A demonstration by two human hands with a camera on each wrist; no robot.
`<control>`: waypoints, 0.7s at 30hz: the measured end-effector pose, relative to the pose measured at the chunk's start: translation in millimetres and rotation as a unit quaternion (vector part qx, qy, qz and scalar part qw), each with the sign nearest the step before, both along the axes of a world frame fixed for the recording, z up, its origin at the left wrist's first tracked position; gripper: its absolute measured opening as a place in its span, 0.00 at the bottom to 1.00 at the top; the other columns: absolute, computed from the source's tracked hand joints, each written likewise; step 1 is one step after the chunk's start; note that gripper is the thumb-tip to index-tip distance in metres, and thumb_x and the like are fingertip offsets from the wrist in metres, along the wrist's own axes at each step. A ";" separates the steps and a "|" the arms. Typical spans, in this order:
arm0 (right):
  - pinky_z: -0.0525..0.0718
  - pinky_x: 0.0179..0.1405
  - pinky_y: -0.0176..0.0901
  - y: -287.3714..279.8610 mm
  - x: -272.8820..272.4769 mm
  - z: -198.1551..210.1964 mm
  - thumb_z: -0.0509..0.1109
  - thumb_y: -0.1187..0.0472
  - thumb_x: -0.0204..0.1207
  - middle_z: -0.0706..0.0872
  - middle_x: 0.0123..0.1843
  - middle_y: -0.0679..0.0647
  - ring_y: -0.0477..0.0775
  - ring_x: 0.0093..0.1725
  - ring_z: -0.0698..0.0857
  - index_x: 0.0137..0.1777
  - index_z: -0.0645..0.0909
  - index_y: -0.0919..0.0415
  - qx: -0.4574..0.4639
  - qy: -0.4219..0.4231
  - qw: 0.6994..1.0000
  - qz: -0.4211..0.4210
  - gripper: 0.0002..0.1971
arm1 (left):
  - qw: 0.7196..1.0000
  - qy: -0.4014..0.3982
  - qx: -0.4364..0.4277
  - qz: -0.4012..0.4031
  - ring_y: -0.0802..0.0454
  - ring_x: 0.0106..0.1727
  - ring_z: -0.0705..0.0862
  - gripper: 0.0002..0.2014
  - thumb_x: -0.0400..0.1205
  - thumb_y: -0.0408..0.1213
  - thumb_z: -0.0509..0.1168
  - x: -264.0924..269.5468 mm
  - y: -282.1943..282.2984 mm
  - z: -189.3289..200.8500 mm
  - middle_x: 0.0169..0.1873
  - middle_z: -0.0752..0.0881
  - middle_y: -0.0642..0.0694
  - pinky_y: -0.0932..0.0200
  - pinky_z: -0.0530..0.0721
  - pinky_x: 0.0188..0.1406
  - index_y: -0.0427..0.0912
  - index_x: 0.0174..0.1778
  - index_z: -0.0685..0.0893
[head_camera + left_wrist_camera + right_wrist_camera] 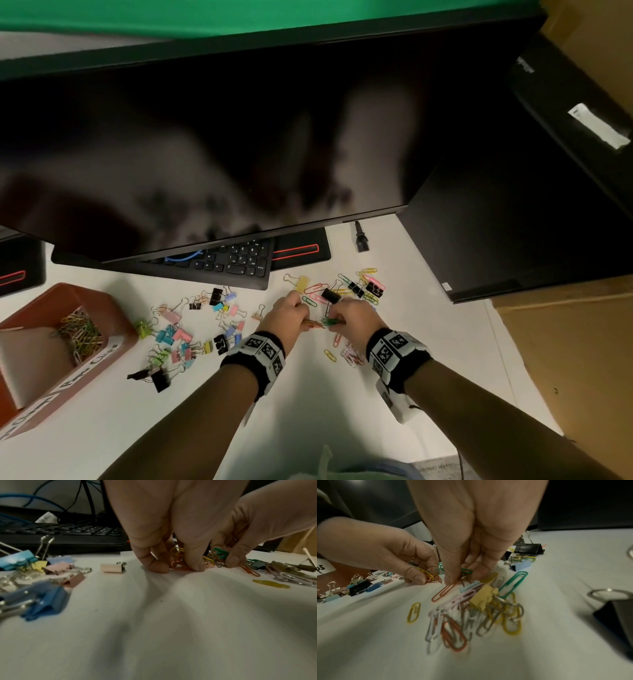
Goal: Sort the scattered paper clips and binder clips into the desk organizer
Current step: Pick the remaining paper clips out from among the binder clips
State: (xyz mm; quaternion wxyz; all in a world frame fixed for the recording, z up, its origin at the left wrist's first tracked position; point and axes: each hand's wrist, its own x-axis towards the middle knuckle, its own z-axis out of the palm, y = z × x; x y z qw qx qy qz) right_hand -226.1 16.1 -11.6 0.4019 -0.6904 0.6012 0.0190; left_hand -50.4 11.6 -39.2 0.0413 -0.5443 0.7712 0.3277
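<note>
My left hand (303, 320) and right hand (337, 318) meet at the middle of the white desk. The left hand (176, 566) pinches a small bunch of orange and yellow paper clips (178, 559) against the desk. My right hand (462, 577) pinches green paper clips (466, 571), its thumb tip touching a long orange clip (445, 592). Loose paper clips (471, 615) with a yellow binder clip (482, 598) lie under my right wrist. More clips (359, 287) lie beyond the hands. Coloured binder clips (178, 335) are scattered at the left. The brown organizer (113, 308) at the far left holds paper clips (82, 334).
A dark monitor (239, 137) overhangs a black keyboard (233, 260) just behind the clips. A power plug (361, 240) lies by a black case (531, 222) at the right. A cardboard box (565, 342) borders the desk's right edge. A black binder clip (618, 622) sits close to my right wrist.
</note>
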 end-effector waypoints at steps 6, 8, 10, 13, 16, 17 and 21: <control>0.81 0.55 0.44 -0.2 -3.5 9.9 0.69 0.62 0.75 0.86 0.56 0.56 0.56 0.53 0.84 0.56 0.83 0.59 -0.014 0.022 1.000 -0.008 0.10 | 0.997 -0.067 0.011 -0.025 0.43 0.60 0.75 0.13 0.84 0.41 0.59 5.1 5.3 3.5 0.56 0.78 0.40 0.52 0.77 0.59 0.36 0.59 0.76; 0.80 0.53 0.39 0.2 -4.9 14.3 0.69 0.61 0.75 0.87 0.55 0.55 0.55 0.53 0.85 0.56 0.83 0.59 -0.025 0.018 0.999 -0.030 0.10 | 0.997 -0.068 0.006 -0.022 0.44 0.60 0.76 0.13 0.84 0.40 0.57 11.3 10.5 3.5 0.56 0.79 0.40 0.54 0.76 0.58 0.36 0.60 0.76; 0.76 0.50 0.33 1.3 -4.6 19.4 0.70 0.61 0.75 0.88 0.53 0.55 0.53 0.52 0.85 0.55 0.83 0.58 -0.041 0.009 0.998 -0.047 0.10 | 0.999 -0.047 0.007 -0.006 0.45 0.59 0.76 0.12 0.85 0.38 0.57 20.1 17.4 4.8 0.56 0.79 0.41 0.56 0.76 0.57 0.38 0.60 0.76; 0.80 0.51 0.35 4.4 3.7 32.2 0.72 0.62 0.74 0.88 0.50 0.56 0.52 0.49 0.85 0.53 0.85 0.60 -0.065 -0.022 0.997 -0.047 0.09 | 0.998 0.021 0.016 0.060 0.47 0.52 0.76 0.09 0.83 0.38 0.59 37.8 27.3 17.1 0.48 0.79 0.44 0.58 0.73 0.49 0.38 0.54 0.79; 0.84 0.48 0.39 7.2 24.3 46.0 0.73 0.64 0.73 0.89 0.46 0.57 0.51 0.43 0.86 0.49 0.85 0.62 -0.085 -0.056 0.994 -0.026 0.06 | 0.986 0.096 -0.027 0.136 0.50 0.44 0.76 0.07 0.81 0.37 0.63 64.8 34.6 40.9 0.40 0.78 0.48 0.60 0.71 0.42 0.38 0.48 0.81; 0.85 0.45 0.39 7.1 34.8 50.8 0.73 0.64 0.73 0.88 0.45 0.57 0.52 0.42 0.86 0.48 0.86 0.61 -0.087 -0.068 0.994 -0.019 0.05 | 0.980 0.113 -0.041 0.161 0.50 0.43 0.77 0.06 0.81 0.37 0.64 75.7 36.2 51.2 0.40 0.79 0.48 0.59 0.74 0.42 0.38 0.47 0.82; 0.81 0.48 0.35 1.0 98.4 75.2 0.73 0.60 0.73 0.88 0.47 0.55 0.50 0.44 0.85 0.50 0.86 0.58 -0.131 -0.076 0.988 0.034 0.07 | 0.955 0.143 -0.111 0.236 0.51 0.42 0.81 0.07 0.78 0.35 0.68 134.5 40.6 92.8 0.40 0.83 0.48 0.59 0.80 0.45 0.38 0.48 0.84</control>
